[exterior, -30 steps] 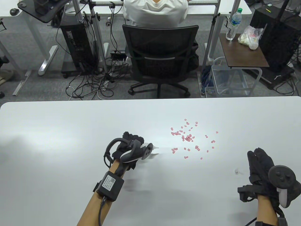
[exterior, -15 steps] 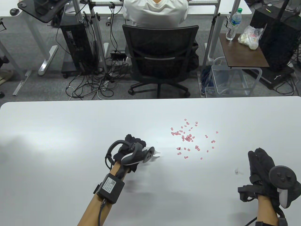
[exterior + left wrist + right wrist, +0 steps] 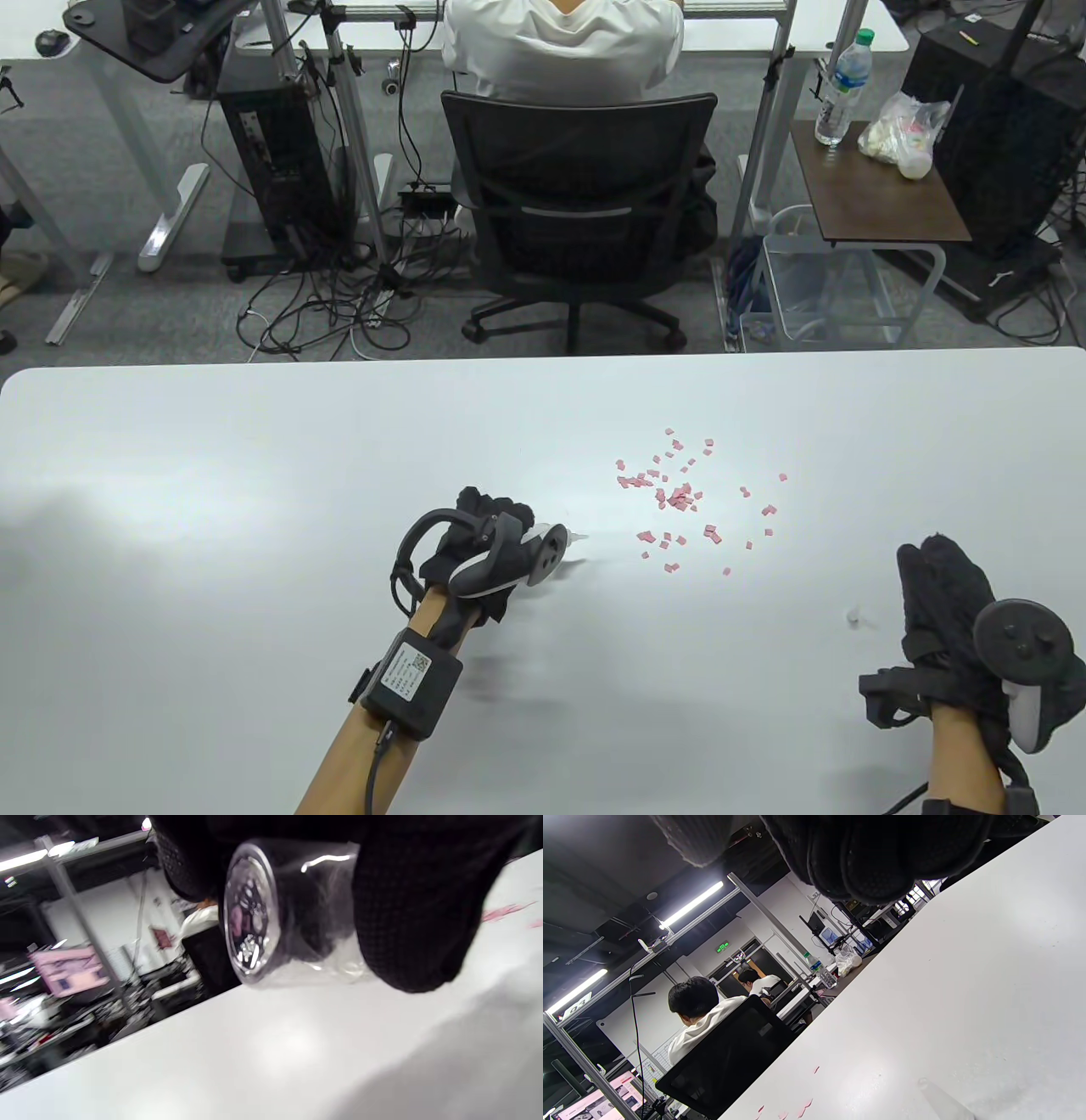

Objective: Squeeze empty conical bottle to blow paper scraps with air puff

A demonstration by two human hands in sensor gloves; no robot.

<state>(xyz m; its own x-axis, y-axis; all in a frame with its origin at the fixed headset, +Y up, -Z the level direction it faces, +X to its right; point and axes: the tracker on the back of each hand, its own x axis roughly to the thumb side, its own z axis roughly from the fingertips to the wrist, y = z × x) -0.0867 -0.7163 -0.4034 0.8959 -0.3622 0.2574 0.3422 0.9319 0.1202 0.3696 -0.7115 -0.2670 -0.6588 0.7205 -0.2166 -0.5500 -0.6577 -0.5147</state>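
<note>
— White table (image 3: 212, 475) filling the lower half of the frame, office chair (image 3: 581, 199) beyond it at top centre. Seeing the left hand (image 3: 484, 543)?

— Lying low at lower centre, forearm angling in from the bottom edge, knuckles turned toward the right. Gripping the conical bottle (image 3: 292, 916), fingers (image 3: 407, 912) wrapping its clear body in the left wrist view.

— Pointing where?

— Nozzle tip poking out just right of the hand, aiming at the pink paper scraps (image 3: 679, 497) scattered right of centre, tip near but apart from the closest ones.

— And the right hand (image 3: 950, 611)?

— Resting at lower right, fingers stretched together, holding nothing. Sitting just right of a small clear cap (image 3: 855, 615).
</note>
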